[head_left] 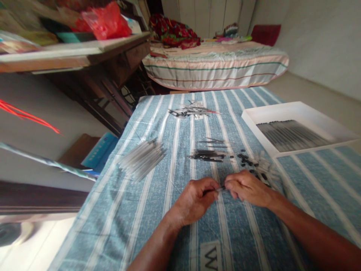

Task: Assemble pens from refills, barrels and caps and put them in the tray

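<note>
My left hand (197,197) and my right hand (246,186) meet over the striped cloth, both with fingers pinched. Between the fingertips runs a thin pen (221,188), with only a short grey and dark piece showing. Beyond my hands lies a bundle of dark pen refills (208,154). Small black plugs (246,159) and clear caps (269,167) are scattered close to my right hand, partly hidden by it. Over to the left sits a pile of clear grey pen barrels (143,158).
A white box (261,141) at the right holds a row of finished-looking pens (291,134). Farther back lies a loose heap of thin dark parts (194,110). A wooden desk (118,44) with a red plastic bag (108,22) stands left; a bed (217,66) is behind.
</note>
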Available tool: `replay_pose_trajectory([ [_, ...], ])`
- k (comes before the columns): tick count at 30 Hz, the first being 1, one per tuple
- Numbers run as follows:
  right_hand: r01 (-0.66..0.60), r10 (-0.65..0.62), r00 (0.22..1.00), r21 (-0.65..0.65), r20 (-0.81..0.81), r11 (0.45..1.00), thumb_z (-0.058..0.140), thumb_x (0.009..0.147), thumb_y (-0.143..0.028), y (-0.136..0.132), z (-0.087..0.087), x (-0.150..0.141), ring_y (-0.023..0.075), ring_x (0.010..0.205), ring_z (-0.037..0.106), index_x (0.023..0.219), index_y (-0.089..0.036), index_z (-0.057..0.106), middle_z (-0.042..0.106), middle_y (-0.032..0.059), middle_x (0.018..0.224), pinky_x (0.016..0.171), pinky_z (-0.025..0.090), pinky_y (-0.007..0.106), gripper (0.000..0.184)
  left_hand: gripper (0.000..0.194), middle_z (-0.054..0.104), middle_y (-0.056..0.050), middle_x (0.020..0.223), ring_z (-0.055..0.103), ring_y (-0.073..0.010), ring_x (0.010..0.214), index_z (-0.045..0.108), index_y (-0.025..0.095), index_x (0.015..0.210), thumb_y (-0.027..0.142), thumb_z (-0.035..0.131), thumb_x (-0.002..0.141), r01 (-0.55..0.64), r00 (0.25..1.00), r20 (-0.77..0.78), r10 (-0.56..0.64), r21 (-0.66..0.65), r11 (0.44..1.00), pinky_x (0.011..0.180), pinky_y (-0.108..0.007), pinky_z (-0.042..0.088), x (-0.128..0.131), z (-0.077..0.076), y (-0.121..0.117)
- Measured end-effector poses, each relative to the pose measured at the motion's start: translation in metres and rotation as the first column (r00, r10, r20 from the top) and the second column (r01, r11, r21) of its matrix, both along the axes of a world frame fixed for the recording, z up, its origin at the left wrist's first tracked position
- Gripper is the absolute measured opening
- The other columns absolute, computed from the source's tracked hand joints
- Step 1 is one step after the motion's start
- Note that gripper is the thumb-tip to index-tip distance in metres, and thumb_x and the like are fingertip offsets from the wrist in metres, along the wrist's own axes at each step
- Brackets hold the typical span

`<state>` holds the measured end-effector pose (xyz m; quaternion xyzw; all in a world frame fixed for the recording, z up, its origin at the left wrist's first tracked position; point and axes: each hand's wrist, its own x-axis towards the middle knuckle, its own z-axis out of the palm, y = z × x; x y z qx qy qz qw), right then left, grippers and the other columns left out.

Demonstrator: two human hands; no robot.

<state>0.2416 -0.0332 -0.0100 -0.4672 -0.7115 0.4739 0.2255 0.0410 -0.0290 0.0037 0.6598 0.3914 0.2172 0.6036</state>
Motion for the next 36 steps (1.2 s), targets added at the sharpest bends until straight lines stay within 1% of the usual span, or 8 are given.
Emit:
replay_pose_trajectory([
  [2,0.004,-0.004,1.0,0.017,-0.014,1.0,0.052,0.086,-0.04,-0.001,0.0,-0.001,0.0071,0.045,0.047,0.067,-0.017,0.058,0.054,-0.0039,0.051,0.045,0.035,0.017,0.03,0.008,0.056,0.003,0.065,0.045,-0.0087,0.056,0.061,0.016,0.08,0.013,0.054,0.078,0.001,1.0,-0.007,-0.001,0.003,1.0,0.053,-0.021,0.036,0.0,0.0,0.0],
  [6,0.028,-0.028,1.0,0.006,-0.001,1.0,0.045,0.089,-0.041,-0.001,0.001,-0.001,0.0061,0.04,0.043,0.056,-0.017,0.051,0.049,-0.0042,0.045,0.044,0.034,0.018,0.042,0.006,0.055,0.003,0.064,0.045,-0.0085,0.055,0.06,0.015,0.079,0.014,0.054,0.079,0.003,1.0,-0.002,-0.003,0.007,1.0,0.053,-0.021,0.036,0.001,0.001,0.0],
  [10,0.041,-0.041,0.999,0.001,-0.011,0.999,0.055,0.084,-0.039,-0.001,0.002,-0.002,0.0067,0.043,0.045,0.066,-0.017,0.057,0.053,-0.005,0.05,0.044,0.034,0.018,0.028,0.007,0.054,0.003,0.063,0.045,-0.0085,0.054,0.061,0.015,0.08,0.014,0.054,0.079,0.004,1.0,-0.008,-0.004,0.023,1.0,0.051,-0.021,0.035,0.001,0.001,-0.001],
  [14,0.03,-0.031,0.999,-0.062,-0.031,0.998,0.043,0.089,-0.045,-0.002,0.001,-0.001,0.0067,0.039,0.044,0.055,-0.017,0.052,0.051,-0.0038,0.045,0.045,0.037,0.019,0.045,0.007,0.054,0.003,0.062,0.044,-0.0084,0.054,0.06,0.015,0.08,0.015,0.054,0.079,0.003,1.0,-0.012,-0.003,0.032,0.999,0.051,-0.02,0.035,0.002,0.001,-0.001],
  [17,0.043,-0.048,0.997,-0.098,-0.053,0.994,0.054,0.084,-0.043,-0.002,-0.001,-0.001,0.0066,0.041,0.046,0.068,-0.017,0.057,0.055,-0.0043,0.051,0.041,0.035,0.018,0.031,0.006,0.053,0.004,0.061,0.044,-0.0085,0.054,0.06,0.016,0.078,0.015,0.054,0.079,0.001,1.0,-0.024,0.0,0.049,0.999,0.05,-0.02,0.035,0.001,0.001,0.0],
  [21,0.049,-0.055,0.997,-0.123,-0.051,0.991,0.046,0.088,-0.042,-0.003,0.0,-0.001,0.0063,0.039,0.046,0.06,-0.017,0.052,0.055,-0.0035,0.049,0.041,0.036,0.017,0.039,0.006,0.054,0.003,0.062,0.045,-0.0088,0.055,0.06,0.016,0.079,0.016,0.054,0.08,0.0,0.999,-0.036,0.002,0.062,0.998,0.052,-0.021,0.035,0.001,0.0,0.0],
  [24,0.053,-0.061,0.997,-0.148,-0.051,0.988,0.052,0.085,-0.038,-0.003,0.001,-0.002,0.0065,0.039,0.048,0.07,-0.017,0.057,0.056,-0.0046,0.051,0.041,0.036,0.017,0.026,0.005,0.054,0.003,0.063,0.045,-0.0091,0.055,0.06,0.015,0.08,0.016,0.054,0.08,0.0,0.998,-0.062,0.004,0.068,0.998,0.052,-0.022,0.035,0.001,-0.001,-0.001],
  [36,0.107,-0.12,0.989,-0.15,-0.08,0.983,0.048,0.087,-0.04,0.001,0.001,-0.011,0.0046,0.036,0.042,0.056,-0.018,0.044,0.05,-0.005,0.045,0.038,0.032,0.015,0.038,0.006,0.059,-0.001,0.073,0.054,-0.0142,0.067,0.062,0.015,0.08,0.016,0.057,0.078,0.05,0.958,-0.283,0.04,0.304,0.951,0.061,-0.026,0.04,0.001,0.01,0.002],
])
